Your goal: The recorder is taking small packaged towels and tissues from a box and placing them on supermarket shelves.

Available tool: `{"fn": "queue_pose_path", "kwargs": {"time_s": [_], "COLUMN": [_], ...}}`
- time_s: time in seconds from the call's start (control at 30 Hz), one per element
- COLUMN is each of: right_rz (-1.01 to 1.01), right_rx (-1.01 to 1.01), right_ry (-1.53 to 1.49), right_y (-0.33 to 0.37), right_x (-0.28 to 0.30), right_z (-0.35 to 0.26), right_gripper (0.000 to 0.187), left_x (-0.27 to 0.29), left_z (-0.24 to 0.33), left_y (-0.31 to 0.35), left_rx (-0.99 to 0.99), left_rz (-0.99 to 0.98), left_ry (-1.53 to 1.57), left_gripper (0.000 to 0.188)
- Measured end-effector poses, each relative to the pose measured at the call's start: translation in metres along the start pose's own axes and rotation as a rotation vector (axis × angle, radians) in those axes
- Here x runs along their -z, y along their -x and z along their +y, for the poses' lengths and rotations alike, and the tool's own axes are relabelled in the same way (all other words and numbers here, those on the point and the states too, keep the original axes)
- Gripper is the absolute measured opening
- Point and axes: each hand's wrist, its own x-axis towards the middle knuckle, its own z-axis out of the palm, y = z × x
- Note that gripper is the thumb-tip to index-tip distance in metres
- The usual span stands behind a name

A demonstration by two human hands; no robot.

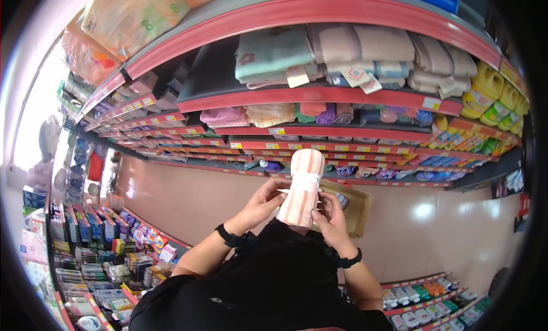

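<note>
Rolled towel (303, 189), cream with orange-brown stripes, held in front of the chest between both hands, its far end leaning slightly right. Pale band (305, 182) round its middle. Left hand (264, 201): fingers bent in against the towel's left side, narrow grip. Right hand (333, 220): fingers and thumb on the right side, near the lower end. Far end free of any grip.

Open cardboard box (359, 212) lower down; its left edge is hidden behind towel and right hand. Small striped item (342, 200) near the box's far left corner. Cannot tell what the box rests on. Folded towels (277, 54) along the upper shelf's front edge, tags hanging over the lip.

Risks, my judgement: light side pressure on soft cloth could let the roll slip or tip far-end first. A pull at the band could slide it off and loosen the roll. Dropped rightward, it might clip the box's rim.
</note>
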Motion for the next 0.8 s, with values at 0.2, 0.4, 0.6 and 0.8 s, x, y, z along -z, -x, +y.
{"fn": "queue_pose_path", "kwargs": {"time_s": [0.2,0.4,0.6,0.8], "right_rz": [0.057,-0.039,-0.166,-0.14], "right_rx": [0.128,0.276,0.371,0.514], "right_ry": [0.156,0.399,0.63,0.781], "right_y": [-0.033,-0.083,-0.141,-0.199], "right_x": [-0.038,-0.092,-0.164,-0.212], "right_z": [-0.025,-0.047,-0.088,-0.097], "right_gripper": [0.055,0.061,0.081,0.089], "left_x": [0.035,0.093,0.167,0.222], "left_z": [0.029,0.063,0.091,0.121], "left_y": [0.009,0.022,0.026,-0.005], "left_rx": [-0.142,-0.314,-0.521,-0.638], "left_rz": [-0.065,0.016,0.089,0.245], "left_ry": [-0.081,-0.248,-0.318,-0.494], "left_gripper": [0.066,0.101,0.109,0.094]}}
